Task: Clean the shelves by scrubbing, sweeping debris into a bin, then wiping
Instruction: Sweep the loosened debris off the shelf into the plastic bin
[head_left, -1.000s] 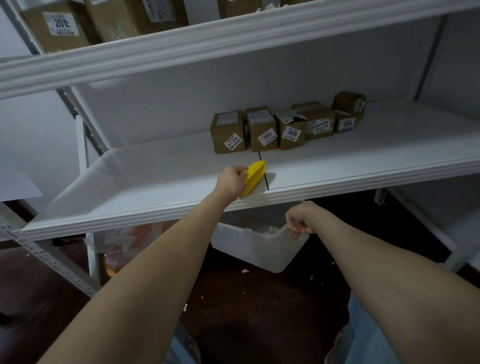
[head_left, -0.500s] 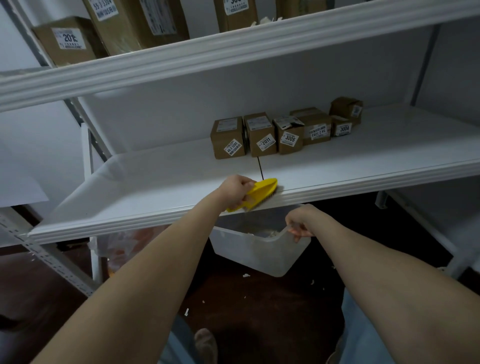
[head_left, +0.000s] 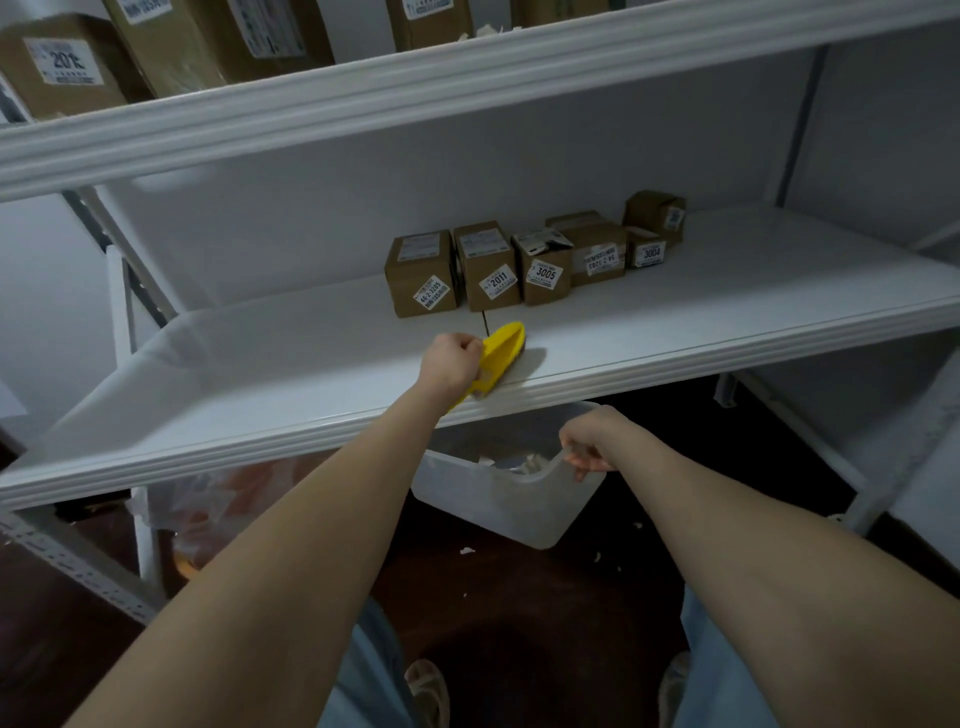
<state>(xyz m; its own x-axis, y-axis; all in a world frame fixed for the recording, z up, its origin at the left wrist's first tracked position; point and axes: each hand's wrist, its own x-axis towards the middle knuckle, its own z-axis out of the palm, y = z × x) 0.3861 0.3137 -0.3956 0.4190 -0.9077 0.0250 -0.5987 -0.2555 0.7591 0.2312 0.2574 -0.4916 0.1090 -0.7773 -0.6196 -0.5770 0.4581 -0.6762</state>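
Left hand (head_left: 451, 364): fingers curled round the handle end of a yellow plastic hand brush (head_left: 503, 347). Brush lies bristles-down on the white metal shelf board (head_left: 260, 384), near its front lip, and points up and to the right, away from the grip.

Right hand (head_left: 587, 441): below and to the right of the brush grip, under the shelf lip. Fingers pinch the rim of a translucent plastic bin (head_left: 509, 499), held tilted off the floor; the bin mouth sits just beneath the shelf edge. Pale scraps of debris (head_left: 530, 462) lie inside, just left of this grip.

Beyond the brush tip, a row of small brown cardboard boxes (head_left: 488, 265) with white number labels stands at the back of the shelf. A few white scraps (head_left: 467, 551) lie on the dark floor below the bin.
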